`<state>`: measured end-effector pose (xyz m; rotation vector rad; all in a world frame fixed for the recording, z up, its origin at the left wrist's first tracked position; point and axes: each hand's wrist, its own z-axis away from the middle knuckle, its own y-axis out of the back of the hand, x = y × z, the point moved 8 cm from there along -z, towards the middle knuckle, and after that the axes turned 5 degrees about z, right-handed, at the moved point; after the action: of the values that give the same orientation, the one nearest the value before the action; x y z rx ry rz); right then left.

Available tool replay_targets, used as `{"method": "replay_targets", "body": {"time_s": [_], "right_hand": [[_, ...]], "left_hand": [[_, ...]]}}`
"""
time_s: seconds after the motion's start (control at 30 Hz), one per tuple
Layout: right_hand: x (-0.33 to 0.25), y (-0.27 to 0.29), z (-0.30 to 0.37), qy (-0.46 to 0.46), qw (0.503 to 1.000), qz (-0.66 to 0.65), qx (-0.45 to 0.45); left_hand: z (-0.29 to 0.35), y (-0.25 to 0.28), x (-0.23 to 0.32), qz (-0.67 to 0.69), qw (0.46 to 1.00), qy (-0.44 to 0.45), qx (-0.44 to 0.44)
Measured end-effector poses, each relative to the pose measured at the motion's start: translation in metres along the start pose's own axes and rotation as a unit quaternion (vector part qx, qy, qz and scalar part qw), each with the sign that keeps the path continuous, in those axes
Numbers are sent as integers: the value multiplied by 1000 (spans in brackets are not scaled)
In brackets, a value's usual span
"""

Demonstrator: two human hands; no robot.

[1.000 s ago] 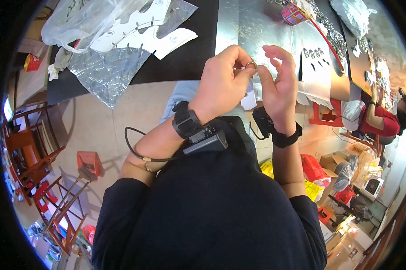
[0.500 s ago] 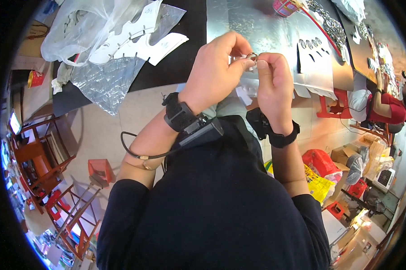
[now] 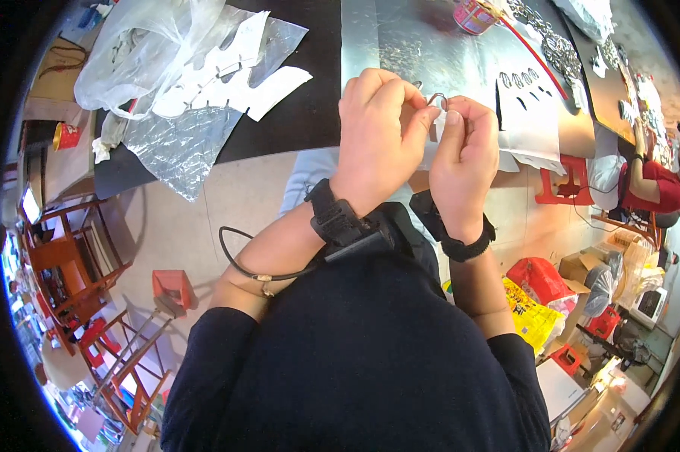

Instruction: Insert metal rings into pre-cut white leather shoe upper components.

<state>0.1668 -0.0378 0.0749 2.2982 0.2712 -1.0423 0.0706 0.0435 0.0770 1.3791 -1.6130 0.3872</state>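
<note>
Above the table's near edge, my left hand [image 3: 381, 139] and my right hand [image 3: 466, 154] meet with thumbs and fingertips pinched. Between them is a small, thin curved metal ring [image 3: 439, 96], its loop standing up above the fingertips; the rest is covered by my fingers. Beyond my right hand, several similar oval metal rings [image 3: 518, 77] lie in a row on a pale sheet [image 3: 539, 132]. Several short black strips [image 3: 533, 97] sit just below that row.
At far left lie a clear plastic bag [image 3: 121, 60], white paper pieces [image 3: 280, 87] and a bubble-wrap bag [image 3: 178, 147] on the dark table. A pink-red tin [image 3: 474, 16], a red rod [image 3: 532, 51] and a metal chain pile [image 3: 558, 53] are far right. A person [image 3: 649, 181] sits at right.
Both hands have shifted slightly right and nearer to me, still pinching the metal ring. More of the ring's loop now shows above my fingertips.
</note>
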Motion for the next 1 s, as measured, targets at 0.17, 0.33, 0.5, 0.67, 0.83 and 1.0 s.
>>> {"method": "replay_targets", "body": {"time_s": [0.17, 0.33, 0.5, 0.67, 0.83, 1.0], "right_hand": [[9, -3, 0, -52, 998, -25, -19], [41, -25, 9, -347, 836, -410, -113], [38, -30, 12, -346, 800, -482, -85], [22, -9, 4, -164, 952, -254, -40], [18, -9, 3, -144, 959, -242, -34], [20, -11, 4, -158, 955, -250, -26]], "left_hand": [[3, 1, 2, 10, 999, -11, 47], [7, -4, 5, 35, 994, -90, 61], [9, -11, -20, 209, 973, 86, 43], [2, -18, -22, 215, 970, 107, -32], [-3, -4, -4, 79, 997, -2, 12], [-1, -6, -1, 74, 997, -30, 22]]}}
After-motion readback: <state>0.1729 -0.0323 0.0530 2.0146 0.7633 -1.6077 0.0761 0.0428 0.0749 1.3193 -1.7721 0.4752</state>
